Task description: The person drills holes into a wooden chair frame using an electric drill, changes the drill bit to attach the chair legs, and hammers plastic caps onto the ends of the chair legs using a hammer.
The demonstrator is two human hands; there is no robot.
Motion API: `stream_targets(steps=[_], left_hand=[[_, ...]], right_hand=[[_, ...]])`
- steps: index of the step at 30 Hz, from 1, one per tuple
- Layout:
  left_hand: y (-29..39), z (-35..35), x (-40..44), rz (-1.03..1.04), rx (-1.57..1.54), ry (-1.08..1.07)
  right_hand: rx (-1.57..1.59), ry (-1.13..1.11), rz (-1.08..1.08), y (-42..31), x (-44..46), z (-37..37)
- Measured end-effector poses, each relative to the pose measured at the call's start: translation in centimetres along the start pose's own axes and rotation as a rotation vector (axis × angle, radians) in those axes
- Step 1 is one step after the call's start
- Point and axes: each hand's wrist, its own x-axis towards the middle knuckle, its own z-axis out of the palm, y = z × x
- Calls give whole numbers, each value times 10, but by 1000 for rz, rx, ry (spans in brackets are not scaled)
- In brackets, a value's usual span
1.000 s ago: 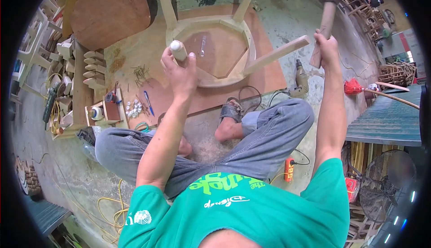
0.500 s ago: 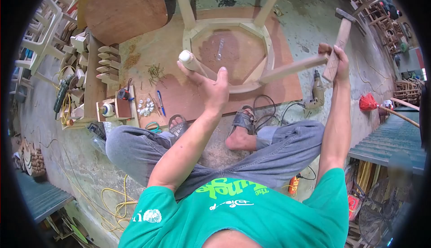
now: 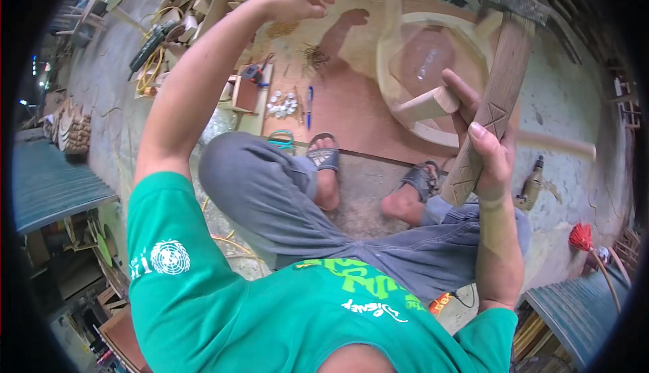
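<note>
My right hand (image 3: 490, 150) grips the wooden handle of a hammer (image 3: 503, 82), thumb across it and one finger stretched toward a stool leg. The hammer's metal head is up, and its handle slants down to the left. Beside that hand, the leg (image 3: 429, 105) rises from a round pale wooden frame (image 3: 387, 76) lying on a brown board (image 3: 351, 116). My left hand (image 3: 301, 1) is raised at the upper left, away from the frame, with fingers loosely bent and apart; nothing shows in them. Its shadow falls on the board.
White caps (image 3: 282, 104), a blue pen (image 3: 309, 107) and a pile of nails (image 3: 313, 57) lie on the board. A drill (image 3: 533, 184) rests on the floor at right. Wood blocks and a power tool (image 3: 154, 46) are at upper left.
My left hand has left the stool leg and moved up and left. My right hand has brought the hammer inward beside that leg. The view has shifted, with the frame now further right.
</note>
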Motion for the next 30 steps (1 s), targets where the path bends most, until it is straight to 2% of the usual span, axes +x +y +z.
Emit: stream_targets(steps=[2,3,4,5,6,7,10,12,15,21,24,25,28,30], left_hand=[[-24,13,-33,-22,-175,-11],[-63,36,-38,2,-176,-15],[-81,59,-51,-98,-139,12],[-107,89,-62,-113,-109,74],[-122,119,-72,-249,-145,132],[-165,165,-70,-235,-92,244],[-188,239,-76,-414,-135,396],[-201,280,-68,-296,-150,495],[-168,281,-63,-227,-11,573],[-178,288,-38,-384,136,415],[-188,272,-46,-324,-72,522],[-198,266,-48,-272,-22,534],[-179,221,-61,-422,-862,525],[-147,177,-74,-321,-1186,495]], right_hand=[[43,-31,18,2,9,13],[66,-23,14,4,12,19],[85,-17,15,6,14,26],[97,-3,20,8,16,30],[107,14,25,9,15,32],[116,32,28,11,14,32],[45,84,9,15,8,27],[26,111,-12,18,4,23],[-29,173,11,15,0,24],[-8,214,40,14,-3,24],[-27,195,47,14,-8,18],[-37,208,51,13,-9,18],[-61,219,68,9,-12,18],[-69,206,85,5,-16,14]])
